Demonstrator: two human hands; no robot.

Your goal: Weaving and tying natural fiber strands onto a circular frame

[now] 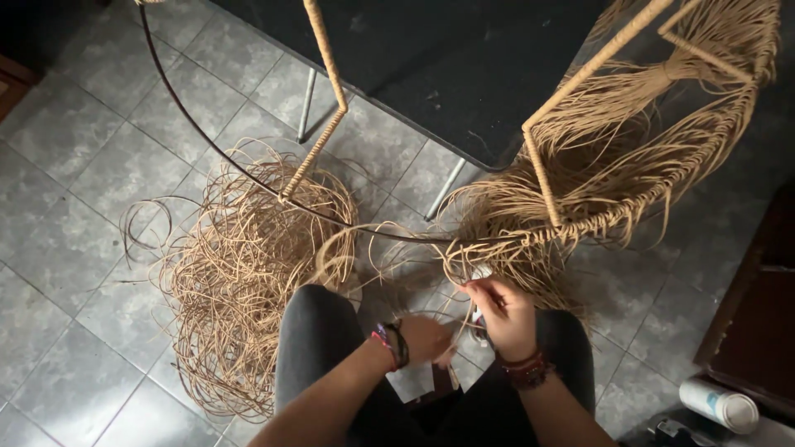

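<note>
Floor: grey mottled tiles, dimly lit. A dark counter on thin metal legs stands behind the frame. A dark wooden cabinet sits to the right of the frame, with a white cylindrical can lying at its foot.

Frame: a metal chair skeleton, partly wrapped in tan cane, tilted above the floor in front of the seated person. Its right part carries dense woven strands hanging loose in a fringe; its left part is a bare dark hoop with one wrapped strut. A large tangled heap of loose cane lies on the floor under and left of the frame.

Right hand: just below the frame's lower rail, fingers closed, pinching cane strands. Left hand: below the frame, beside the right hand, fingers curled; whether it grips a strand cannot be told. Both wrists carry bracelets.
</note>
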